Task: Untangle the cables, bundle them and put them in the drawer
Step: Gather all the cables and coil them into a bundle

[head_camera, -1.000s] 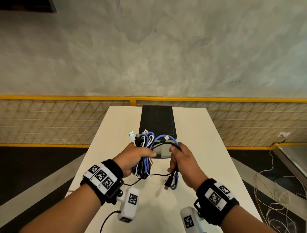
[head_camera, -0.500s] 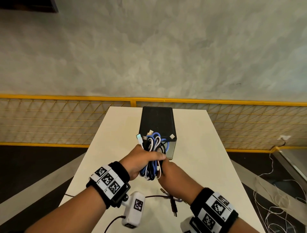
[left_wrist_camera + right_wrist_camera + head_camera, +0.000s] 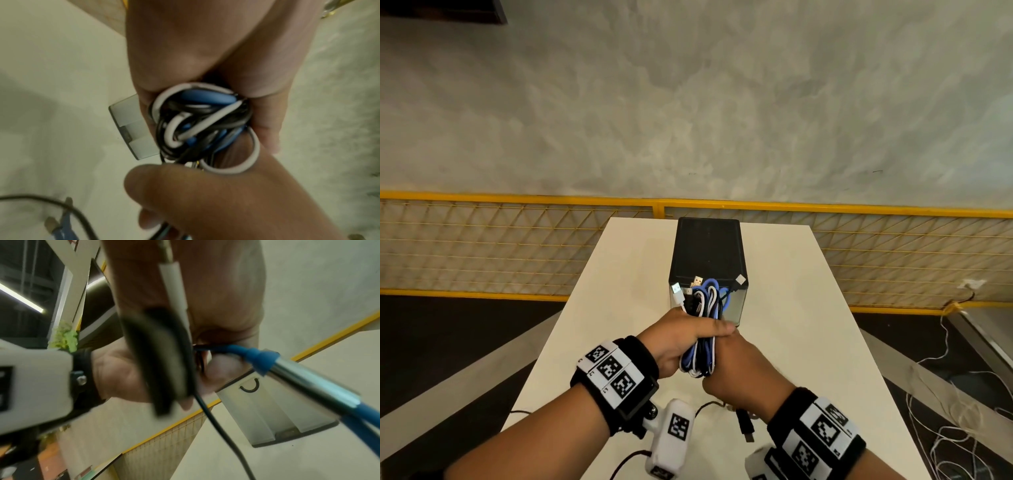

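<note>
A bundle of blue, white and black cables (image 3: 702, 346) stands upright in my left hand (image 3: 688, 337), whose fingers curl round its middle. Several plugs stick out of its top (image 3: 697, 284). My right hand (image 3: 736, 368) presses against the bundle's lower right and grips loose cable tails. A black plug (image 3: 745, 426) dangles beneath it. The left wrist view shows the coiled loops (image 3: 197, 123) packed inside the fist. In the right wrist view a blue cable with a metal plug (image 3: 292, 373) comes out of my fist. The black drawer unit (image 3: 707, 253) stands just behind the bundle.
The drawer unit sits on a white table (image 3: 808, 325), its grey front (image 3: 267, 410) facing me. A yellow mesh fence (image 3: 517, 240) runs behind the table. Thin white wires (image 3: 945, 428) lie on the floor to the right.
My right hand came in from the bundle's right side to its lower end, carrying the loose tails underneath. The wide blue loop has been pulled in tight. Both hands are now pressed together.
</note>
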Demonstrator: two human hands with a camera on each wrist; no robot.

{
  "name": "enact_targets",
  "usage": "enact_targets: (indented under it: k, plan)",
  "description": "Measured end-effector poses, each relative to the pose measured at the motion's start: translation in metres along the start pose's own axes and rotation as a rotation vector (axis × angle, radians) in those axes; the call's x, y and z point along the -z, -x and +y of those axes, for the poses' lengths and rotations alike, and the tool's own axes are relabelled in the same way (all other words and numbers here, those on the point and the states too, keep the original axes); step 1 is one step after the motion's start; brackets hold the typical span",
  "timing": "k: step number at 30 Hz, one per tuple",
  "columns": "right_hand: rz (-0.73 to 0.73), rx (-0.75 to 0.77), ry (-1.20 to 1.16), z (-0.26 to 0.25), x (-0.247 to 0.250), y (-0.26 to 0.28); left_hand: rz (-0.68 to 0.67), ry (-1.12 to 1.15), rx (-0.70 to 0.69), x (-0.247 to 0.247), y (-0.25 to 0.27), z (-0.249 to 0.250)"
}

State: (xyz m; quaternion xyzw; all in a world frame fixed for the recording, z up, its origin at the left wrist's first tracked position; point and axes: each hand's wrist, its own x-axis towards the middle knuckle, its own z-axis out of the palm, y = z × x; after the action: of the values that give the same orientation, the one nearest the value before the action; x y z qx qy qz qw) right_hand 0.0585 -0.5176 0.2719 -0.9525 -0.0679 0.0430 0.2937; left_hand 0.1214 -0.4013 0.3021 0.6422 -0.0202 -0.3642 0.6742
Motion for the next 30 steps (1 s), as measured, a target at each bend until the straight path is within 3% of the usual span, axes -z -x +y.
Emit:
enact_targets:
  k: [6,15,19,23,26,30]
  plan:
    - [-0.058,-0.094,-0.355,0.012,0.004,-0.001,-0.070,0.177,-0.057,0.001,0.002,-0.012]
    - [-0.007,-0.059,-0.670,0.001,0.003,0.000,0.140,0.247,-0.215,-0.003,-0.001,-0.016]
    - [-0.004,-0.169,-0.735,0.006,0.001,0.011,0.218,0.257,-0.201,0.003,-0.004,-0.012]
    - [-0.055,-0.256,-0.971,0.012,-0.007,0.015,0.222,0.248,-0.210,0.007,-0.005,-0.009]
    - [-0.087,-0.320,-0.954,0.018,-0.014,0.023,0.249,0.274,-0.260,0.009,-0.007,-0.005]
    - [-0.087,-0.291,-0.908,0.029,-0.032,0.033,0.248,0.358,-0.321,0.021,-0.010,0.011]
